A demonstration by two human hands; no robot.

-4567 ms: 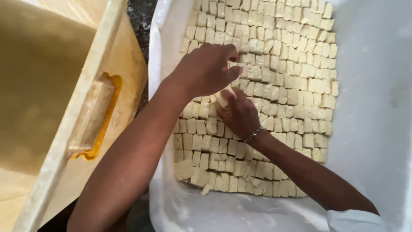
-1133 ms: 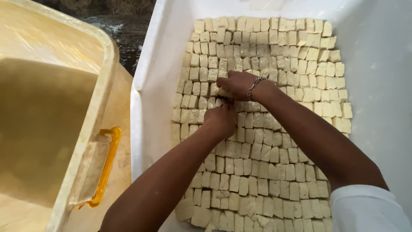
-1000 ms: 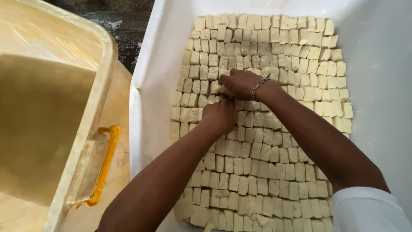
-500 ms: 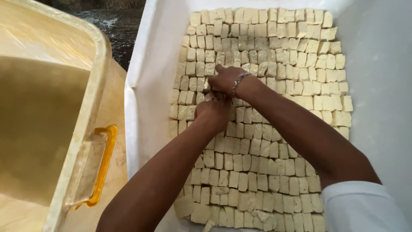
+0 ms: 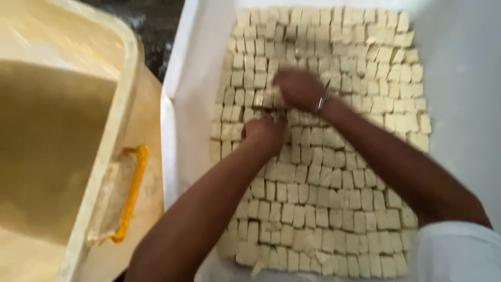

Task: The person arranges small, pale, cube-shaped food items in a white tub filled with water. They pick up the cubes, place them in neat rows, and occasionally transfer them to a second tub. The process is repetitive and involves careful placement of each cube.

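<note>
1. The work sits in the large white rectangular tub (image 5: pixel 459 130), whose floor is covered by a layer of small pale cream cubes (image 5: pixel 334 172) packed in rows, seemingly soft curd. Both hands meet over the left part of that layer, towards the far end.
2. The left hand (image 5: pixel 263 134) rests palm down on the cubes, fingers curled together; blur hides whether it pinches a piece, so I cannot tell.
3. The right hand (image 5: pixel 298 87), with a thin metal bracelet (image 5: pixel 322 100) at the wrist, lies just beyond it, fingers drawn together at a cube near its fingertips; a firm grip cannot be confirmed either.
4. To do this well, I judge the touch should be light: such cubes likely crumble, and crumbs already lie at the near edge.
5. Keep forearms lifted off the near rows.
6. The yellow plastic bin (image 5: pixel 62 156) with its orange handle (image 5: pixel 131 193) stands just left of the tub.
</note>
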